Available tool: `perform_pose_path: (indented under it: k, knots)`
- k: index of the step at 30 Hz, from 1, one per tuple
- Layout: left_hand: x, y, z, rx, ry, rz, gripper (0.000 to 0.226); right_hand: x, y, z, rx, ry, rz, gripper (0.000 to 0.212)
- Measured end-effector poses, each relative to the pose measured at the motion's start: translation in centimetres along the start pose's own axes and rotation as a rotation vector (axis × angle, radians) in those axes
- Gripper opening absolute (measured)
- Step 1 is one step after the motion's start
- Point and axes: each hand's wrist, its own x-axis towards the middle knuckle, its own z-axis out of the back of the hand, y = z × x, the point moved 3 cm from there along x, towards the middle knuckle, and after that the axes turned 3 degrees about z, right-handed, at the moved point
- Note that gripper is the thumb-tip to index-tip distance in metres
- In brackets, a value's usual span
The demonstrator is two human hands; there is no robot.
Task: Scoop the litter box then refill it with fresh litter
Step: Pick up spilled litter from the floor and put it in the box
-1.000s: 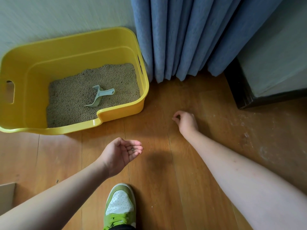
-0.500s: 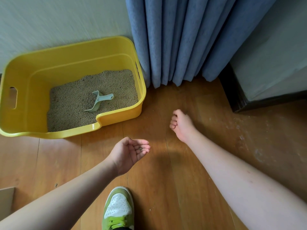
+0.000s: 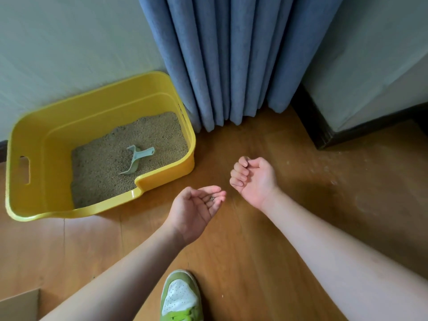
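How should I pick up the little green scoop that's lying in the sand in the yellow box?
Probably grab the scoop by its short flat handle, the end with the small hole, which points right toward the curtain. It lies on top of the litter, free to pinch. Reach down from above over the box's lower front wall; the wide mouth is partly sunk in the grains.
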Motion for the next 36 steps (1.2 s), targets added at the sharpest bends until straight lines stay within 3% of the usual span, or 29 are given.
perform_pose_path:
  k: [7,12,22,30,36]
  knots:
    - [-4.4,-4.0,-5.4,-0.061,0.077,-0.092,0.044,-4.7,2.0,-5.7,0.065,-0.128,0.134,0.038]
    - [-10.9,-7.4,-11.5,-0.116,0.124,-0.135,0.044,-11.1,4.3,-13.4,0.198,-0.121,0.162,0.044]
    - [-34.1,-13.4,-27.4,-0.456,0.111,-0.307,0.050,-32.3,11.3,-33.1,0.315,-0.058,0.256,0.062]
    - [-52.4,-18.7,-43.4,-0.416,0.274,-0.401,0.051,-49.4,20.8,-49.0,0.244,-0.024,0.461,0.062]
    - [-64.7,-18.4,-50.7,-0.306,0.179,-0.526,0.046,-61.6,24.2,-56.2,0.102,0.018,0.525,0.064]
